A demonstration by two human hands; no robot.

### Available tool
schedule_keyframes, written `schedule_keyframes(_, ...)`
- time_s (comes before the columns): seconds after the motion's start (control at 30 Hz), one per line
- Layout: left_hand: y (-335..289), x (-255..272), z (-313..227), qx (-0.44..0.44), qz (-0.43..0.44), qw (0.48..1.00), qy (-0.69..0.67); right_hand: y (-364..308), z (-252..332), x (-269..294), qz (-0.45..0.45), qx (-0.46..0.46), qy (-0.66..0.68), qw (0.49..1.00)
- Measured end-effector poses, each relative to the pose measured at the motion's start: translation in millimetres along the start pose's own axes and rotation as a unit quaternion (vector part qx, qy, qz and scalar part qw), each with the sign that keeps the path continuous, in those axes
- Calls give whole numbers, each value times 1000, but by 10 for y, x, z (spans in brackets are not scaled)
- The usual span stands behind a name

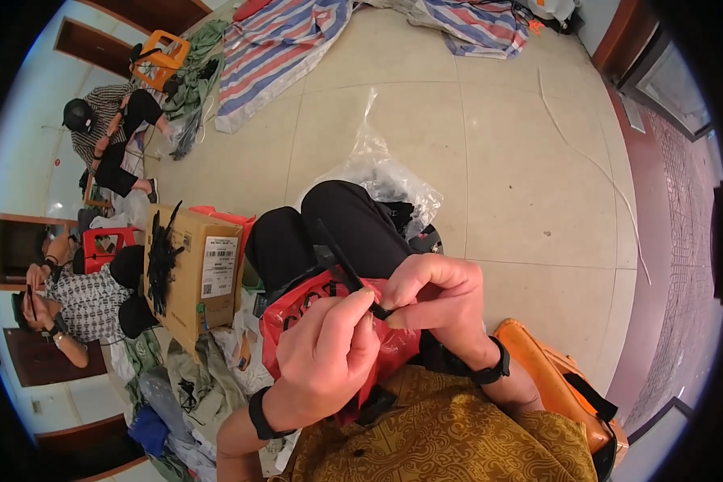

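**Black strip [351, 276] pinched in both my hands**

I have the strip between my left hand [323, 347] and my right hand [440, 299], in front of my body and above my lap. Each hand grasps it in a pinch of thumb against forefinger, and the two sets of fingertips nearly meet at its near end. From there a long part runs up and to the left, away from me, over my dark trousers [341, 210].

It is narrow, flat and plain black, mostly straight, its far end thin against the dark cloth so that I cannot make out exactly where it stops. The short piece between my fingers looks thicker, perhaps folded; my fingertips hide too much to tell. A small pale spot shows right where my left fingertips press.

Below my hands a glossy red plastic bag [275, 325] sits on my lap, with black pieces [311, 299] showing in it. To my left stands a cardboard box [186, 299], a bunch of black strips [162, 263] draped over its side.
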State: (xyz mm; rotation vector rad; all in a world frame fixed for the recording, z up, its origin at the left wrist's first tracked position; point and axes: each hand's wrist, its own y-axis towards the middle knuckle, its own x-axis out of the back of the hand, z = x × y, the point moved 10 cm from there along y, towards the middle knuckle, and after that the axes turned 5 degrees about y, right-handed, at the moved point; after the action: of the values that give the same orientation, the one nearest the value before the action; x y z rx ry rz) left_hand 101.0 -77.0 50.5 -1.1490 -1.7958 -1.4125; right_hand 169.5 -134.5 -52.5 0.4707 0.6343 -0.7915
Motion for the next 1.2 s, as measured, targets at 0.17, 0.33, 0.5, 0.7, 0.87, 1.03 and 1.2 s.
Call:
schedule_keyframes(0.17,2,-36,14,9,16,1000,-4,-4,16,-16,4,1,9,1000)
schedule_keyframes(0.33,13,-6,-4,-11,-13,1000,-18,-15,9,3,4,0,-3,1000)
schedule_keyframes(0.5,-10,-5,9,-6,-12,1000,-18,-18,2,-12,6,0,3,1000)
schedule_keyframes(0.7,8,-17,16,6,0,999,-41,-24,10,-9,6,-5,3,1000)
schedule_keyframes(0.87,13,-35,57,27,22,997,-68,-25,15,-29,7,-16,-11,1000)
schedule_keyframes(1.03,29,-62,66,33,34,995,-85,-19,69,-33,9,12,-29,999)
schedule_keyframes(1.2,28,-64,91,47,45,993,-94,-15,95,-52,11,15,-47,999)
